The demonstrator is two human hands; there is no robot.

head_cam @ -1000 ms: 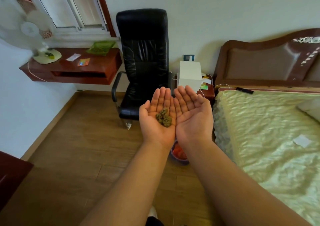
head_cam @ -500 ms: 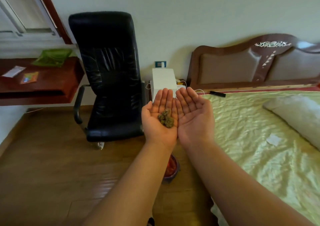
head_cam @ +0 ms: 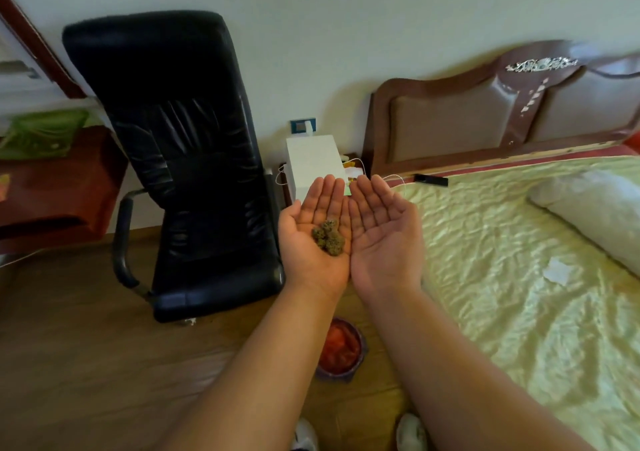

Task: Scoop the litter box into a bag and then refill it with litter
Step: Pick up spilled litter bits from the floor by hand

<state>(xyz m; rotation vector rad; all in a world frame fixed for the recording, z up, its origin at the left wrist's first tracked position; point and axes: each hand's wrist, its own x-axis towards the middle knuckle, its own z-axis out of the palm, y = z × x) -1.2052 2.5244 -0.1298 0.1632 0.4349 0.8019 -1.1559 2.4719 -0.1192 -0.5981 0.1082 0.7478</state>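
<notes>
olive-brown speckled clumps [head_cam: 329, 241]; glossy black chair [head_cam: 180, 160]; pale green crinkled bedspread [head_cam: 519, 277]; reddish-brown headboard [head_cam: 485, 111] with tan panels; red-lined bowl [head_cam: 341, 348]; white box [head_cam: 313, 163].

Both forearms are bare right up to the picture's lower edge: no sleeves, watch, bracelet or rings show. The left hand [head_cam: 313, 243] and right hand [head_cam: 382, 239] are ungloved. Below the hands, 2 white shoe tips [head_cam: 410, 433] peek in.

Two bare hands — left hand [head_cam: 313, 239], right hand [head_cam: 382, 239] — one greenish-brown clump of litter [head_cam: 329, 237], one black leather office chair [head_cam: 183, 160], one white box [head_cam: 313, 170], one red-lined bin [head_cam: 339, 348].
</notes>
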